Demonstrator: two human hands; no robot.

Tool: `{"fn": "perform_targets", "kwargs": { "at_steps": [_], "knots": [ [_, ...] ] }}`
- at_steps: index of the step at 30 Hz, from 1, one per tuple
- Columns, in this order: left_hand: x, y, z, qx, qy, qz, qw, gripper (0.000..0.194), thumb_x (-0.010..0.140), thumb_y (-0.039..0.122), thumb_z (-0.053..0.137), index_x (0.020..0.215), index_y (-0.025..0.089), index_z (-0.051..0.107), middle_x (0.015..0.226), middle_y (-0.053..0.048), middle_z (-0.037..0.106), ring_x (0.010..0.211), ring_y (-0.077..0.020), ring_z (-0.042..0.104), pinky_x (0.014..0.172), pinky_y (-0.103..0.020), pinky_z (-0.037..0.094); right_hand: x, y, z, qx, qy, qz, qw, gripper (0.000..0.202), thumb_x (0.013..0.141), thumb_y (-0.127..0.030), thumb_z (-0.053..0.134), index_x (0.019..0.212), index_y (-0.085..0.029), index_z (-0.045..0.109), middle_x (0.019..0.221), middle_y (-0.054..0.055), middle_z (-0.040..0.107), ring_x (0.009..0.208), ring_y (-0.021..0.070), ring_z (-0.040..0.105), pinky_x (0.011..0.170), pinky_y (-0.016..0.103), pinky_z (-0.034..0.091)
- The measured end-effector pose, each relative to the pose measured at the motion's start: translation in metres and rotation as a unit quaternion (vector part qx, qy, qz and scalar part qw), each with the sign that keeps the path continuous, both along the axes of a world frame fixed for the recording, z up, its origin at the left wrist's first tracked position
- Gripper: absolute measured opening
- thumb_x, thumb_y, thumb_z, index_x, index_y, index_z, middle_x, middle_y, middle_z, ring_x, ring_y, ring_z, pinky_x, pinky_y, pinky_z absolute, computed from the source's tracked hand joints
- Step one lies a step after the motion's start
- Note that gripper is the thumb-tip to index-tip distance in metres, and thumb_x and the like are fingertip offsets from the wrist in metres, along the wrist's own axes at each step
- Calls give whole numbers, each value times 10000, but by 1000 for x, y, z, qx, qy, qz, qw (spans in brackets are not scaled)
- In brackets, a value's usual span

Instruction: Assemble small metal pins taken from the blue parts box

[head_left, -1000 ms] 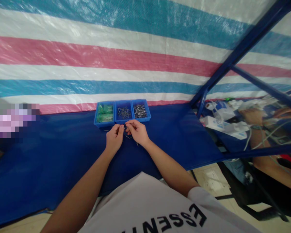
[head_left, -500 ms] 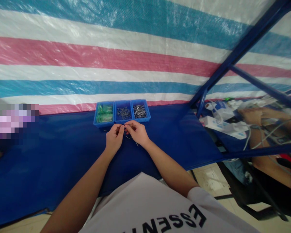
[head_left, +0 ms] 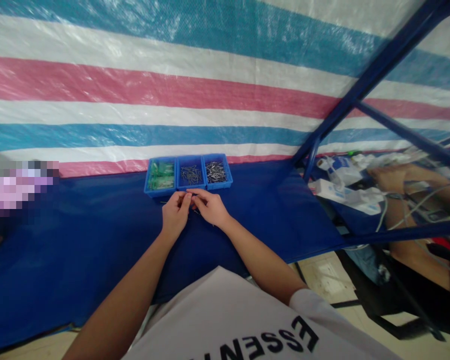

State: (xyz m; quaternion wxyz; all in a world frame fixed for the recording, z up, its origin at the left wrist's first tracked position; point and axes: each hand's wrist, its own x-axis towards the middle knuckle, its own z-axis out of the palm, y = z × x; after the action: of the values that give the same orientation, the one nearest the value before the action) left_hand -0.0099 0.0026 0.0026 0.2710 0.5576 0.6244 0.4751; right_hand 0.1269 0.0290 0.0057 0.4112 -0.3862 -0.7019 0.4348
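My left hand (head_left: 175, 212) and my right hand (head_left: 211, 206) meet over the blue table, fingertips pinched together. Whatever lies between the fingers is too small and hidden to make out. Just beyond them stand three joined blue bins. The left bin (head_left: 147, 186) holds green, clear-looking pieces (head_left: 161, 176). In the middle bin (head_left: 189, 187) are thin metal pins or screws (head_left: 191, 175), and the right bin (head_left: 228, 175) contains shorter, denser metal pieces (head_left: 215, 172). A few loose thin metal pieces lie on the table around my hands, partly covered by them.
The blue table (head_left: 97, 260) runs up to a striped plastic sheet (head_left: 210, 90). A blue metal frame (head_left: 335, 117) rises at the right. Past it, a person's arms (head_left: 393, 185) are near white boxes (head_left: 345, 195) and cables. A pixelated pink shape (head_left: 15, 187) is at the left.
My right hand has shifted slightly left, its fingers now overlapping the left fingertips more. My left hand has barely moved, and the bins stay in place.
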Motion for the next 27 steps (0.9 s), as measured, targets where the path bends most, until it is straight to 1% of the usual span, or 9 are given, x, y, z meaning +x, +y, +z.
{"fn": "perform_targets", "kwargs": {
  "at_steps": [2, 5, 9, 13, 17, 22, 27],
  "knots": [
    [0, 0, -2, 1, -5, -5, 1000, 349, 849, 501, 505, 914, 182, 629, 618, 29, 606, 493, -99, 518, 512, -218, 406, 0, 0, 1, 3, -4, -7, 1000, 305, 914, -258, 482, 1187, -215, 611, 858, 8, 706, 689, 104, 663, 661, 214, 524],
    [0, 1, -5, 6, 5, -16, 1000, 329, 847, 477, 518, 927, 184, 644, 628, 25, 607, 513, -103, 526, 524, -219, 407, 1, 1, 2, 3, -13, -28, 1000, 330, 913, -256, 481, 1220, -200, 590, 791, 5, 694, 652, 105, 634, 640, 215, 501],
    [0, 0, -6, 15, 25, -31, 999, 286, 842, 434, 535, 943, 192, 649, 557, 50, 534, 486, -97, 485, 517, -220, 386, 2, 2, 3, -2, -22, -48, 999, 359, 913, -285, 485, 1245, -178, 567, 710, -9, 661, 573, 100, 568, 586, 213, 455],
    [1, 0, -4, 23, 40, -36, 998, 264, 832, 417, 553, 933, 194, 653, 537, 62, 495, 473, -86, 446, 510, -218, 367, 2, 3, 1, -17, -20, -37, 999, 373, 914, -298, 473, 1260, -180, 551, 701, -15, 637, 555, 96, 532, 565, 212, 432],
    [0, 0, -5, 28, 51, -31, 998, 251, 823, 401, 564, 926, 191, 655, 554, 60, 511, 483, -83, 442, 513, -215, 365, 1, 3, -2, -31, -23, -21, 999, 370, 912, -284, 467, 1261, -182, 538, 737, -7, 638, 582, 99, 541, 594, 218, 443],
    [0, 1, -5, 34, 55, -36, 997, 237, 816, 383, 563, 922, 191, 652, 554, 62, 511, 486, -84, 448, 514, -213, 370, 1, 3, -4, -38, -21, -14, 999, 377, 916, -280, 462, 1278, -187, 507, 729, -14, 632, 595, 102, 554, 609, 222, 448],
    [1, 1, -3, 42, 61, -39, 996, 207, 806, 352, 570, 916, 195, 648, 546, 67, 496, 492, -86, 455, 526, -213, 379, 1, 3, -3, -51, -17, -14, 998, 374, 912, -278, 470, 1277, -196, 494, 803, 3, 677, 651, 116, 600, 645, 236, 472]
  ]
}}
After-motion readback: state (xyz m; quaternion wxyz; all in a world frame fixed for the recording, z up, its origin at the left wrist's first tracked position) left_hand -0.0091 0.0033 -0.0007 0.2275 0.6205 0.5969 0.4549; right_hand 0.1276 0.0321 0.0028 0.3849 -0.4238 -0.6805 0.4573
